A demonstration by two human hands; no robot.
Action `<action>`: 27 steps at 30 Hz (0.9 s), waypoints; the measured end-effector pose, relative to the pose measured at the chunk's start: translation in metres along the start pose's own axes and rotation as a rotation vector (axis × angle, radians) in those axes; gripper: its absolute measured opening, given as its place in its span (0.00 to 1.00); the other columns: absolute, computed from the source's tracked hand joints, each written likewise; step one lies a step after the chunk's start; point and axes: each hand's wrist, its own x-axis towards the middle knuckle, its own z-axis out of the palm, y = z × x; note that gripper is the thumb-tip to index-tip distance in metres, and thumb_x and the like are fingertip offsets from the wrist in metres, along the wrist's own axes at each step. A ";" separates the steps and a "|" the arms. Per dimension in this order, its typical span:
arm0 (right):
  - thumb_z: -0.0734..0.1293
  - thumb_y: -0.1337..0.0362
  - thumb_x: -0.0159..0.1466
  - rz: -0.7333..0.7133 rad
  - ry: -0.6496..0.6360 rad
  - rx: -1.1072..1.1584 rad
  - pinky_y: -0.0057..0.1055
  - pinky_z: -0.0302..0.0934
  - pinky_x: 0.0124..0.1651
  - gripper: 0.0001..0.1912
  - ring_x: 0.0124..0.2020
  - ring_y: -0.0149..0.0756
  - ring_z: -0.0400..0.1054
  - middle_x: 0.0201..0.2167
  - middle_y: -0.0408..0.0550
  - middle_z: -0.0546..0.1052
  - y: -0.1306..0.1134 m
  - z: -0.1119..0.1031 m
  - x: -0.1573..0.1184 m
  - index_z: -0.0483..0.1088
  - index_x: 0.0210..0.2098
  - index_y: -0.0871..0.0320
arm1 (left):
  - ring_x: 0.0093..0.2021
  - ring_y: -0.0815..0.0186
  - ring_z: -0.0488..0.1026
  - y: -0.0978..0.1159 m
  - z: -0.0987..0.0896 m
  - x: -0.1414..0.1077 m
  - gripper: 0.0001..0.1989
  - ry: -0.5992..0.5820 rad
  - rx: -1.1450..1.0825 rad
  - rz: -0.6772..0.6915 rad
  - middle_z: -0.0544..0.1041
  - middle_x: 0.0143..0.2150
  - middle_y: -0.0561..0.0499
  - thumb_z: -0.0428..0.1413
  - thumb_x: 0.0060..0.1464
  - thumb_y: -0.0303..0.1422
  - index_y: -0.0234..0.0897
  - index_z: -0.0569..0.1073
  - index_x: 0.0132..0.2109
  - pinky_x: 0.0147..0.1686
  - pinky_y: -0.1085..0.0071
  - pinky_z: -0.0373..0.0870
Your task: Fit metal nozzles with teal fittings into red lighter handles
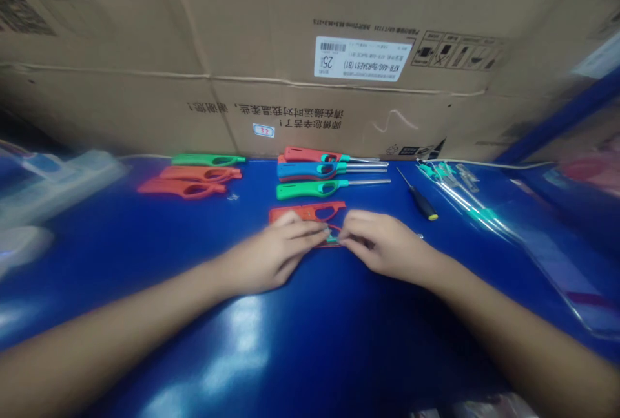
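Observation:
Both my hands are closed around a red lighter casing (331, 245) low on the blue table, with a small green part showing in it. My left hand (283, 250) grips the casing's left end, fingertips against the green part. From the right, my right hand (382, 240) pinches at the green part; a shiny metal tip (420, 236) shows just beyond its knuckles. Palms and fingers cover most of the piece. Right behind the left fingers lies another red casing half (307, 212), its trigger loop to the right.
Farther back lie assembled long-neck lighters, one green (305, 190), one blue (303, 170). Loose handle casings (188, 187) are at left. A black screwdriver (420, 201) and metal tubes with green ends (458, 195) lie at right. A cardboard box (271, 30) stands behind.

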 end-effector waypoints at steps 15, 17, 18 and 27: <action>0.62 0.67 0.70 -0.053 -0.024 -0.161 0.28 0.58 0.36 0.09 0.35 0.33 0.69 0.36 0.48 0.74 -0.006 -0.001 0.000 0.74 0.37 0.59 | 0.62 0.52 0.65 0.002 -0.001 0.001 0.25 -0.039 0.083 0.011 0.69 0.66 0.40 0.48 0.64 0.23 0.38 0.68 0.66 0.60 0.52 0.70; 0.62 0.67 0.70 -0.053 -0.017 -0.159 0.28 0.59 0.36 0.09 0.35 0.33 0.69 0.36 0.48 0.74 -0.004 0.001 0.001 0.74 0.37 0.59 | 0.60 0.53 0.66 0.002 -0.001 0.001 0.25 -0.020 0.066 0.012 0.69 0.66 0.40 0.48 0.65 0.23 0.39 0.68 0.66 0.59 0.53 0.71; 0.62 0.68 0.70 -0.049 -0.013 -0.152 0.28 0.59 0.37 0.09 0.35 0.33 0.69 0.36 0.47 0.74 -0.003 0.002 0.001 0.74 0.37 0.59 | 0.59 0.54 0.67 0.002 -0.001 0.001 0.24 -0.013 0.059 0.011 0.70 0.65 0.40 0.48 0.65 0.23 0.39 0.68 0.66 0.59 0.53 0.71; 0.65 0.69 0.67 -0.029 0.018 0.070 0.28 0.62 0.38 0.08 0.35 0.32 0.69 0.38 0.48 0.75 -0.003 -0.002 0.000 0.76 0.42 0.59 | 0.63 0.54 0.66 0.001 0.000 -0.001 0.24 -0.035 0.081 -0.014 0.68 0.67 0.41 0.47 0.67 0.25 0.40 0.66 0.67 0.60 0.54 0.70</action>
